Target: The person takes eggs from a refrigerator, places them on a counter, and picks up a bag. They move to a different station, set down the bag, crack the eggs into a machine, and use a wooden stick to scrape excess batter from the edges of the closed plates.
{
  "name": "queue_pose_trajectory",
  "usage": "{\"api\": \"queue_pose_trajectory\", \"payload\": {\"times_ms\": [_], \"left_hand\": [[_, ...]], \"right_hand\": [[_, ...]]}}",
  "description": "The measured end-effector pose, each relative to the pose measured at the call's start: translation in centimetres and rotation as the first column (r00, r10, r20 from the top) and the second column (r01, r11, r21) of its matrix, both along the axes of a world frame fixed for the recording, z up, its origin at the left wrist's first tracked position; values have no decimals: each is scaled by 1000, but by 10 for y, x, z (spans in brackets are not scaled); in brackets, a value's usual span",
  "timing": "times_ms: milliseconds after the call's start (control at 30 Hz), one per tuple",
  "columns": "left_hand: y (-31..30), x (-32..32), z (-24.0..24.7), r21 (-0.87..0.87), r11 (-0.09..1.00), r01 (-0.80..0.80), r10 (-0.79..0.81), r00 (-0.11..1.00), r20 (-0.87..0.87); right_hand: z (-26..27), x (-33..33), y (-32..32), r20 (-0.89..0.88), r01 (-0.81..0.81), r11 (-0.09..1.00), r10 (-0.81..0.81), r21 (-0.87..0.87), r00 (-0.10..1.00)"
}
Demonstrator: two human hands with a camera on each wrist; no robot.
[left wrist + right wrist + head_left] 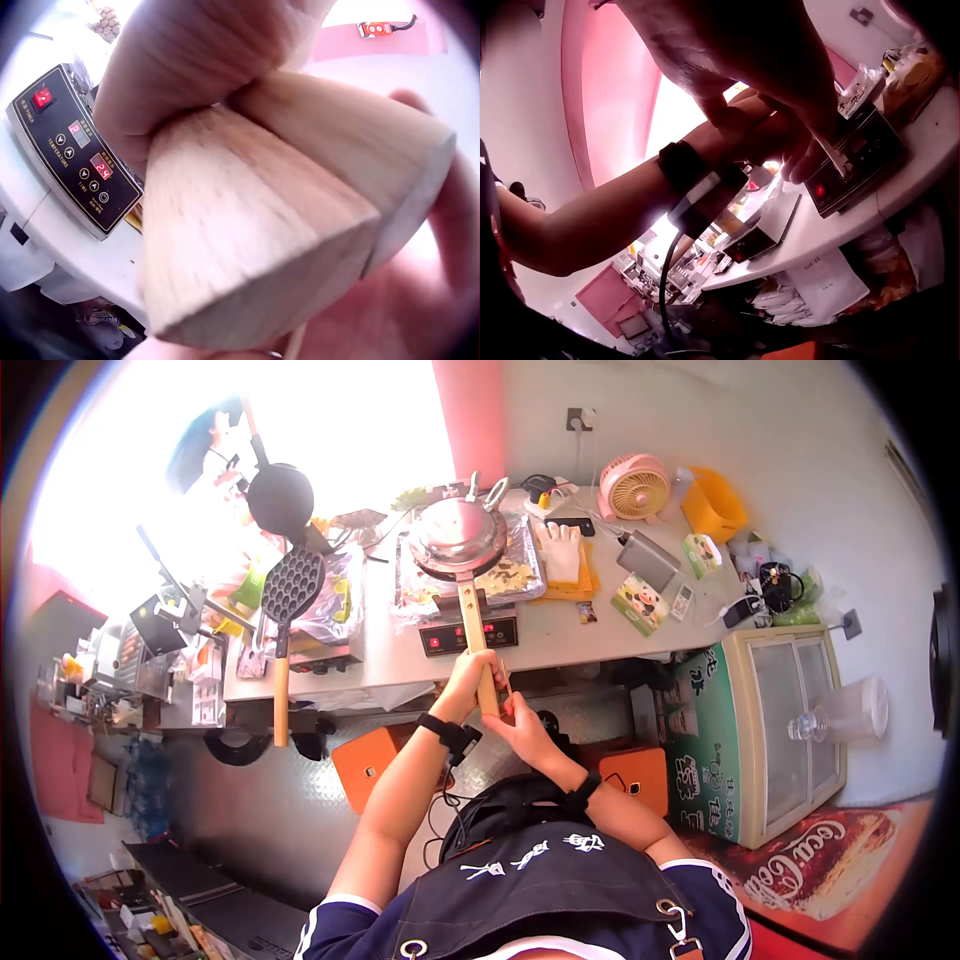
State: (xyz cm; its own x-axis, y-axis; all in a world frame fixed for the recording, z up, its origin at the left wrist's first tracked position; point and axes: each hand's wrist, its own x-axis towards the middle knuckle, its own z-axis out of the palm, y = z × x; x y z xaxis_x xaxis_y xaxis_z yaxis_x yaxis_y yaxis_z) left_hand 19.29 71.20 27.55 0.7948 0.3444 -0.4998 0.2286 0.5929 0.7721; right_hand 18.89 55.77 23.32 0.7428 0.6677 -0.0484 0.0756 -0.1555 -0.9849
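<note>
A round metal waffle pan (458,535) sits closed over the foil-covered cooker, its paired wooden handles (473,622) pointing toward the person. The left hand (468,685) grips these handles near their ends. In the left wrist view, the two handle ends (247,247) lie side by side, slightly apart at the tip, under the hand (195,60). Close beside the handle ends is the right hand (530,735), pinching a thin stick (507,678). The right wrist view shows the stick's pale, crumb-like tip (844,166) in front of the control panel (862,161).
A second pan (293,585) stands open at the left, its handle (281,700) overhanging the table edge. Right of the cooker are a glove (560,550), a pink fan (634,487), a grey box (650,560) and a panda-print pack (640,603). A glass-door cabinet (790,720) stands right.
</note>
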Motion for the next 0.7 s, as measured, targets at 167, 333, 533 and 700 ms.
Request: {"api": "queue_pose_trajectory", "payload": {"times_ms": [167, 333, 533, 700], "left_hand": [[6, 3, -11, 43, 999, -1, 3, 999, -45], [10, 4, -16, 50, 997, 56, -56, 998, -13], [5, 1, -13, 62, 998, -5, 10, 997, -76], [-7, -8, -10, 217, 976, -15, 61, 977, -203]], "right_hand": [[5, 1, 10, -498, 84, 956, 72, 283, 864], [12, 4, 9, -522, 93, 961, 59, 260, 851], [12, 0, 12, -519, 131, 967, 2, 218, 855], [9, 7, 17, -518, 85, 970, 47, 229, 854]]}}
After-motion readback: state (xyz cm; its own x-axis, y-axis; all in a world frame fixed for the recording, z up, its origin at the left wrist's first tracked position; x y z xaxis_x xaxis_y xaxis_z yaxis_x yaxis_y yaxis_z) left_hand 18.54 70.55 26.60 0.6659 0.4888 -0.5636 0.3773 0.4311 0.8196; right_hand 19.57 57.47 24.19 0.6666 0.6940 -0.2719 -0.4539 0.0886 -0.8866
